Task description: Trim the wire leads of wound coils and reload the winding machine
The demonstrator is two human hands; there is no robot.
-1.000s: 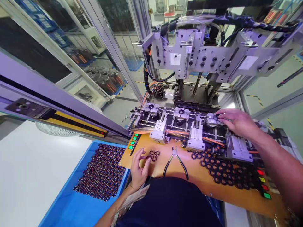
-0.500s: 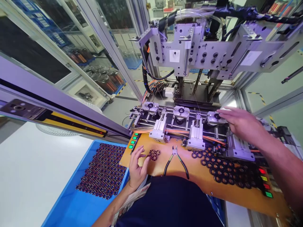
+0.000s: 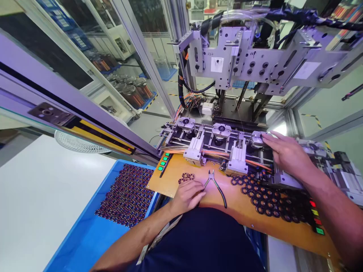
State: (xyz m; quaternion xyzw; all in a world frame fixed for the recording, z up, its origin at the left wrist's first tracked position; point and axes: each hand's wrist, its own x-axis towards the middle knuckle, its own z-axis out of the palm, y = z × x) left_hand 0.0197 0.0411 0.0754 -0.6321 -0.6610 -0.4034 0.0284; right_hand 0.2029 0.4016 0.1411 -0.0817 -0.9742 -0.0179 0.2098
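Shifted L hand (image 3: 187,195) from beside rings (image 3: 188,176) to pliers (image 3: 211,176) on desk (image 3: 166,182); couldn't tell if gripping. Kept R hand (image 3: 290,153) at metal holder (image 3: 256,139), grasp hidden. Poss. risked scattering rings via hasty pliers lift.

I'm looking into a factory workshop. A metal frame (image 3: 145,56) with glass panels (image 3: 159,45) stands around a machine (image 3: 256,68) strung with heavy cables (image 3: 306,19); below come a row of metal fixtures (image 3: 221,130) and a tan work plate (image 3: 235,204) with lit push buttons (image 3: 162,164). Identical ring-shaped parts (image 3: 126,192) lie massed in a blue tray (image 3: 82,241), a quantity I'd link with batch production. Beyond the glass I see yellow-and-black floor tape (image 3: 151,102) and grouped copper-coloured cylinders (image 3: 132,95); they look to me like wire spools, though that corner is too blurred for certainty.
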